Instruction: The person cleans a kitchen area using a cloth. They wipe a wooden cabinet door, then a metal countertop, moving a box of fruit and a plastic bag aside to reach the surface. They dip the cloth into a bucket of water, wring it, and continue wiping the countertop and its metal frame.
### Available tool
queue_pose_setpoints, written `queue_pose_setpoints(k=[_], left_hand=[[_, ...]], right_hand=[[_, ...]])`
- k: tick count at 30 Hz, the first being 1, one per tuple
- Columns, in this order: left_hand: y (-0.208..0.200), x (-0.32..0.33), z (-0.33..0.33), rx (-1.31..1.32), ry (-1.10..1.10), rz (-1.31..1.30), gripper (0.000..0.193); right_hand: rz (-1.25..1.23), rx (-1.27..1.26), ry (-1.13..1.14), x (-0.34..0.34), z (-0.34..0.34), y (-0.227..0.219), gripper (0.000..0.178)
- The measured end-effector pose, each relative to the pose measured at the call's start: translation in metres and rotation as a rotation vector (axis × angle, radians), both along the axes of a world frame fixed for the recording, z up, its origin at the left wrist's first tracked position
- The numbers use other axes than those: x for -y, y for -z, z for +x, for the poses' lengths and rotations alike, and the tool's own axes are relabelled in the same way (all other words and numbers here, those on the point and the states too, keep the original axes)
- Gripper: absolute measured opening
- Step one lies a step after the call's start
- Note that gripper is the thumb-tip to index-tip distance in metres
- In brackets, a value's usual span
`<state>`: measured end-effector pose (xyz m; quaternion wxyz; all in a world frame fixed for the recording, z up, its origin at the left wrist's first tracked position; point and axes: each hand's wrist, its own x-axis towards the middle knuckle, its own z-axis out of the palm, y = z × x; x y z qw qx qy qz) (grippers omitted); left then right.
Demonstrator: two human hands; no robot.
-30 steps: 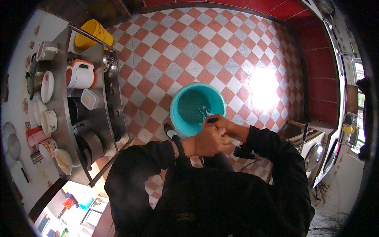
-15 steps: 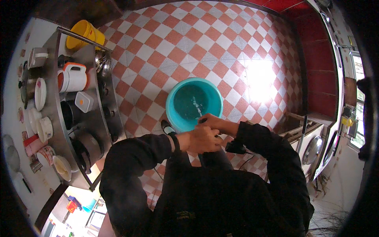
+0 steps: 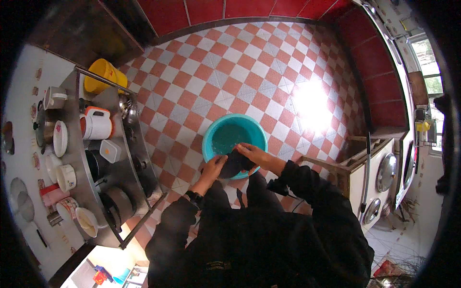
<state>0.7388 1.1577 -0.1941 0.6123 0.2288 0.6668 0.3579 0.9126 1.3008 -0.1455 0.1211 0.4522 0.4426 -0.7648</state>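
Observation:
A dark, wet-looking cloth (image 3: 233, 164) is stretched between my hands above the near side of a turquoise basin (image 3: 207, 141). My left hand (image 3: 214, 168) grips the cloth's left end, its fingers closed on the fabric. At the upper right of the cloth, my right hand (image 3: 253, 154) pinches it with thumb and fingers. Water (image 3: 229, 137) covers the bottom of the basin, which stands on the floor just ahead of my legs. The cloth and hands hide the basin's near part.
A metal shelf rack (image 3: 117, 165) on the left carries pots, bowls and a white-and-orange jug (image 3: 97, 124). Beyond it stands a yellow bucket (image 3: 103, 77). To the right is a pale cabinet (image 3: 357, 185) with round metal lids. Checkered tiles (image 3: 235, 67) cover the floor.
My hands were pressed together with water streaming into the basin; now they are apart with the cloth spread between them, and the stream has stopped. The view has shifted, showing more wall ahead.

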Motion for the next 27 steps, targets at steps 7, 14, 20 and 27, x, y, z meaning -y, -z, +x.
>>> queue_pose_setpoints(k=[7, 14, 20, 27], left_hand=[[-0.017, 0.035, -0.013, 0.914, -0.277, 0.041, 0.041], [-0.021, 0.065, 0.006, 0.660, -0.744, 0.247, 0.049], [-0.060, 0.115, 0.041, 0.400, -1.117, 0.214, 0.054], [-0.116, 0.216, 0.070, 0.508, -1.594, 0.042, 0.053]], right_hand=[[0.730, -0.199, -0.291, 0.022, 0.007, -0.029, 0.062], [0.791, -0.167, -0.303, 0.045, 0.007, -0.054, 0.056], [0.991, -0.349, -0.397, 0.055, -0.012, -0.026, 0.051], [0.725, -0.605, -0.838, 0.121, -0.047, -0.022, 0.044]])
